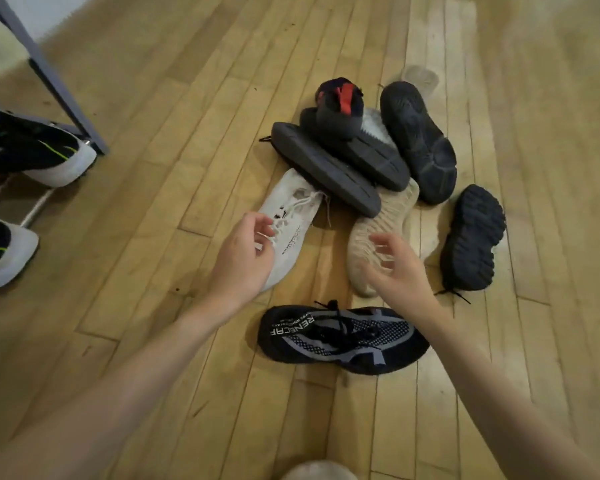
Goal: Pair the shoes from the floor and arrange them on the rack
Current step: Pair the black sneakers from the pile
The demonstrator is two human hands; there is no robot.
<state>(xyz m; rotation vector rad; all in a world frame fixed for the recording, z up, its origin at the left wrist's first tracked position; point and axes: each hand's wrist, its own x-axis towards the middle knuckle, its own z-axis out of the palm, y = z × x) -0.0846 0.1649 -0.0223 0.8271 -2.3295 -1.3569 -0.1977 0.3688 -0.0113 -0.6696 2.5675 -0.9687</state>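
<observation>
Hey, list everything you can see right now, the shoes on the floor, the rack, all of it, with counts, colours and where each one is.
White lace-up sneaker: one, white, left of the pile, toe under a dark sole.
Tan ribbed-sole shoe: one, beige, sole up, pile front.
Dark grey flat-soled shoes: two, sole up, stacked mid-pile.
Navy and red shoe: one, on top of the pile.
Black lugged-sole shoes: two, sole up, right side.
Black and grey mesh sneaker: one, upright, nearest the person.
Black sneakers with white soles: two, on the rack.
Dark metal shoe rack: one, far left.
Wooden plank floor: tan.
Left hand: open, at the white laces.
Right hand: open, over the tan shoe.
</observation>
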